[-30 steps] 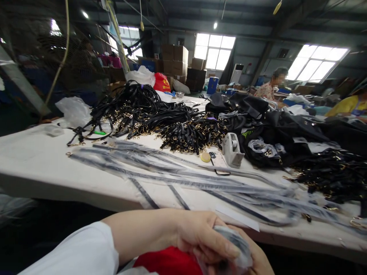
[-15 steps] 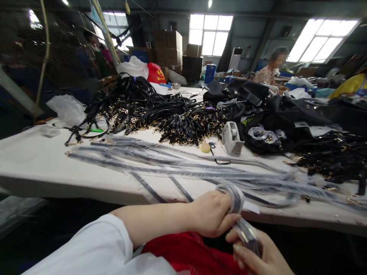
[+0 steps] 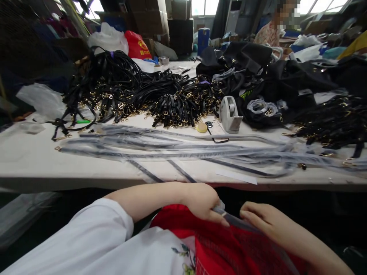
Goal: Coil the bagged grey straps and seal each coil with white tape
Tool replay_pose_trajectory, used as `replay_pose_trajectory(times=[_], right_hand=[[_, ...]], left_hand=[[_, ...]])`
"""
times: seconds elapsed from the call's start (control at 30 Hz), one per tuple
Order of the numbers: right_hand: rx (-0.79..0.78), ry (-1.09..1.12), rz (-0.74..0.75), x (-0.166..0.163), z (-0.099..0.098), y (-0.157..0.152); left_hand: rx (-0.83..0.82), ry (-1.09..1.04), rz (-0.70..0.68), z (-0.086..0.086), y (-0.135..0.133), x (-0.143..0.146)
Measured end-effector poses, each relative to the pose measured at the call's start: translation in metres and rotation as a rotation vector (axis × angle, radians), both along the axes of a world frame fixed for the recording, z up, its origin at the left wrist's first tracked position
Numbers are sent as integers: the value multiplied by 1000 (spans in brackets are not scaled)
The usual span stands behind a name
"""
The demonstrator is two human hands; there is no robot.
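Just off the table's front edge, over my lap, my left hand [image 3: 205,204] is closed around a dark strap [image 3: 236,220] in clear plastic wrap. The strap runs from its thumb toward my right hand [image 3: 259,215], whose fingers are curled and pressed together at the strap's other visible stretch. The rest of this strap is hidden by my hands or lost against the red cloth [image 3: 218,248] on my lap. Ahead of my hands, several more plastic-wrapped straps [image 3: 183,152] lie lengthwise across the white table [image 3: 94,168], some with gold clasps at their ends.
Heaps of black straps with gold buckles [image 3: 174,109] cover the table's back. A tape dispenser [image 3: 229,114] and a yellow round disc [image 3: 201,127] stand before them. Black bags [image 3: 298,80] pile up at the right. Another person [image 3: 268,34] is behind them.
My hands have come down and toward my body, and have drawn apart. The coiled part of the wrapped strap no longer shows above my left hand. The camera view has tilted downward.
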State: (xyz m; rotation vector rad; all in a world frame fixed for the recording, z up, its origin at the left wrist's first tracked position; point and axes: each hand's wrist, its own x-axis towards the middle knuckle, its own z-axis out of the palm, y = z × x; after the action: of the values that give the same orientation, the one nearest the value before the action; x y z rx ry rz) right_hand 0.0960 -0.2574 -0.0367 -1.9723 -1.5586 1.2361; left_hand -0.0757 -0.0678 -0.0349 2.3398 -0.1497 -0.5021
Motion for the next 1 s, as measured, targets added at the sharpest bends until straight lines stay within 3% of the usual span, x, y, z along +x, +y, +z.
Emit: replay_pose_trajectory(times=[0.13, 0.23, 0.33, 0.47, 0.53, 0.6, 0.67, 0.77, 0.8, 0.87, 0.93, 1.0], right_hand=[[197, -174, -151, -1, 6, -2], [302, -146, -226, -14, -4, 3], [306, 204, -319, -40, -20, 16], [420, 811, -613, -79, -40, 32], [474, 883, -716, -86, -45, 35], [499, 752, -745, -79, -45, 32], [497, 512, -671, -64, -39, 23], [303, 164, -365, -41, -24, 8], [204, 70, -262, -37, -19, 5], [57, -79, -130, -35, -10, 2], [21, -139, -82, -36, -5, 3], [69, -93, -104, -36, -2, 7]], left_hand=[[-522, 317, 265, -7, 12, 2], [-1000, 400, 290, -11, 17, 2], [-1294, 319, 308, -14, 13, 6], [-1540, 250, 424, -22, 0, 16], [-1602, 263, 517, -26, -6, 18], [-1602, 266, 597, -28, -9, 19], [-1505, 174, 706, -27, -8, 17], [-1008, -178, 885, -22, -6, 10], [-813, -261, 843, -20, -6, 8], [-526, -288, 592, -17, -8, 4], [-406, -204, 328, -17, -11, 1], [-391, -166, 253, -17, -13, 0]])
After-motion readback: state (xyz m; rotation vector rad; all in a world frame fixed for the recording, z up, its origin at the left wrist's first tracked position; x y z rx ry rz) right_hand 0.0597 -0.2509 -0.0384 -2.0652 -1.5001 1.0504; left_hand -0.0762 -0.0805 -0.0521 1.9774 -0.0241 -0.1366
